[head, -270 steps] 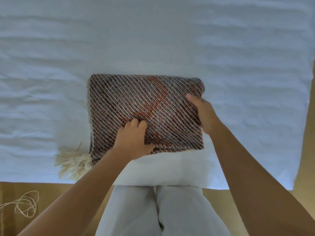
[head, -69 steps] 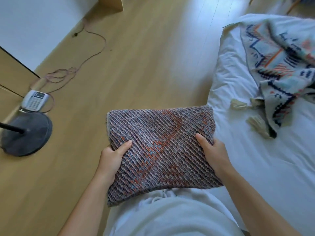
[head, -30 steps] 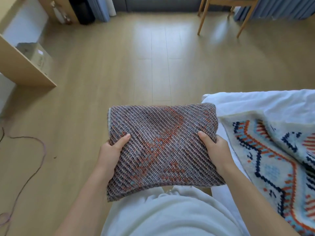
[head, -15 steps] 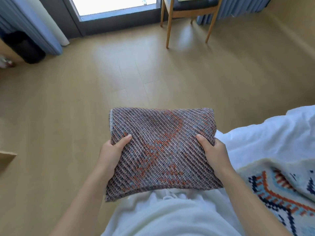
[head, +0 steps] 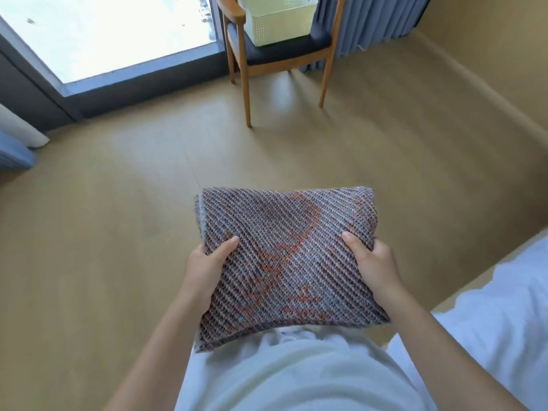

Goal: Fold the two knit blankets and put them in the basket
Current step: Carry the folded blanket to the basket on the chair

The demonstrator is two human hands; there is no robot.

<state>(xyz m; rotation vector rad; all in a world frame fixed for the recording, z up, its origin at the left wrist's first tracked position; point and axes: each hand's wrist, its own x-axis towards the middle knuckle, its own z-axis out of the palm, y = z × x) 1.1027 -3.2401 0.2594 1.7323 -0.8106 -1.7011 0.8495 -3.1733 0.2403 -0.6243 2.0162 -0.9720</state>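
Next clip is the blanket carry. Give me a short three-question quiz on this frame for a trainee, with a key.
1. True or false: the left hand and the right hand each have a grip on one side edge of the folded blanket.
2. Where is the basket relative to the chair? A. Under its seat. B. On its seat. C. Hung on its backrest.
3. Fill in: on top of the blanket, each hand shows only its ____.

Key: 1 true; 2 B; 3 thumb.
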